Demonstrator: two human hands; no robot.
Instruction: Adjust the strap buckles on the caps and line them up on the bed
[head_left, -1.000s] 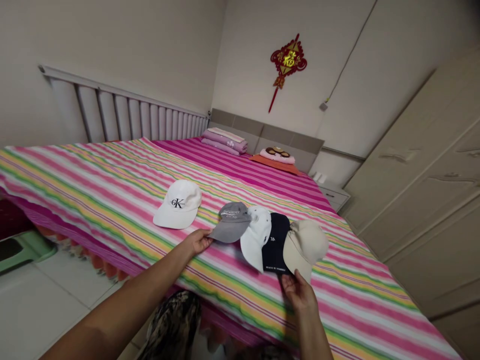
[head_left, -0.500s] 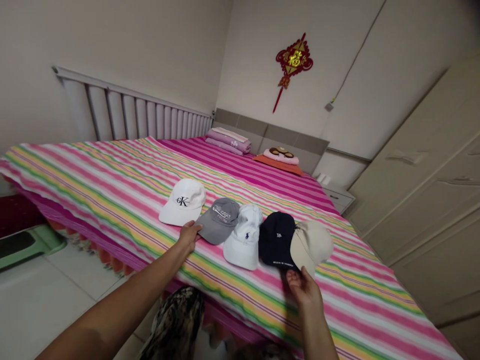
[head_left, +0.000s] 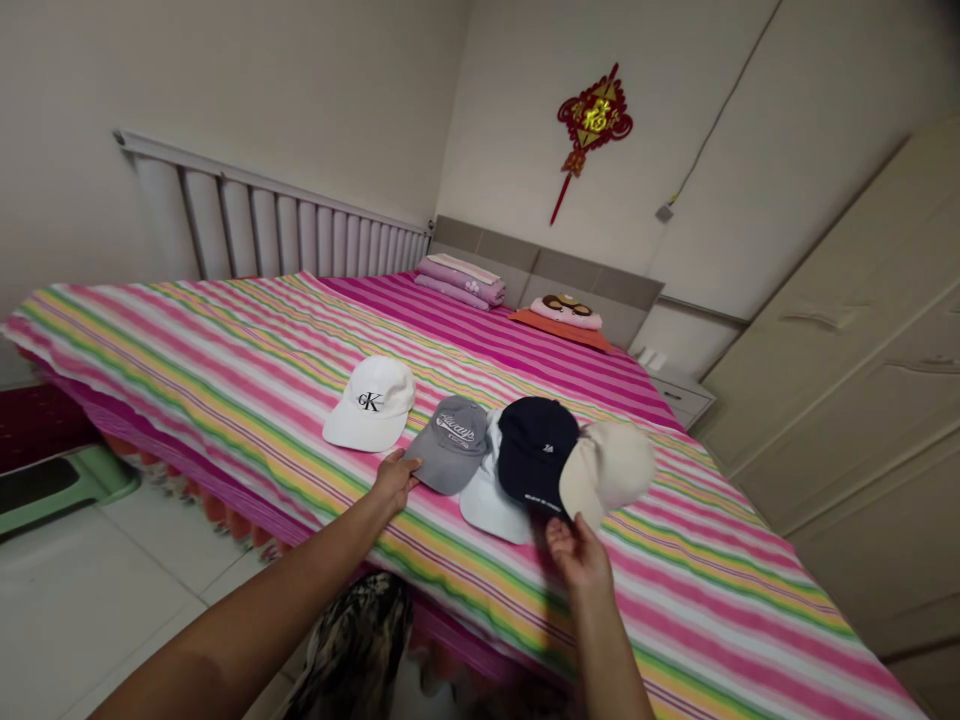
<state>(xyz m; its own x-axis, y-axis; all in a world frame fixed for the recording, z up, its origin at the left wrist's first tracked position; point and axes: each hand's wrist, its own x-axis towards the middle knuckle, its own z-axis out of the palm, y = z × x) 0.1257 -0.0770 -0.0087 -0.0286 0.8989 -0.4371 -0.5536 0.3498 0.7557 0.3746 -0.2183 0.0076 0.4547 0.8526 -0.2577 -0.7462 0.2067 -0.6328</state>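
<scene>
My left hand point(head_left: 396, 482) is closed on the brim edge of a grey cap point(head_left: 454, 440) with white lettering. My right hand point(head_left: 576, 550) pinches the brim of a beige cap point(head_left: 619, 465), its fingers also at the brim of a navy cap point(head_left: 536, 445). The navy cap overlaps a pale white cap point(head_left: 491, 510), hiding much of its crown. Another white cap point(head_left: 375, 398), with black letters, lies by itself to the left of the grey one.
The caps are on a bed with a striped sheet point(head_left: 225, 365). Folded purple bedding point(head_left: 461, 282) and a pink pillow point(head_left: 566, 312) lie near the headboard point(head_left: 487, 245). A green stool point(head_left: 67, 490) stands at the left, wardrobe doors point(head_left: 847, 390) at the right.
The grey cap shifted left and then slightly back right. The pale white cap came to rest on the sheet. The navy and beige caps moved left with my right hand, over the pale one.
</scene>
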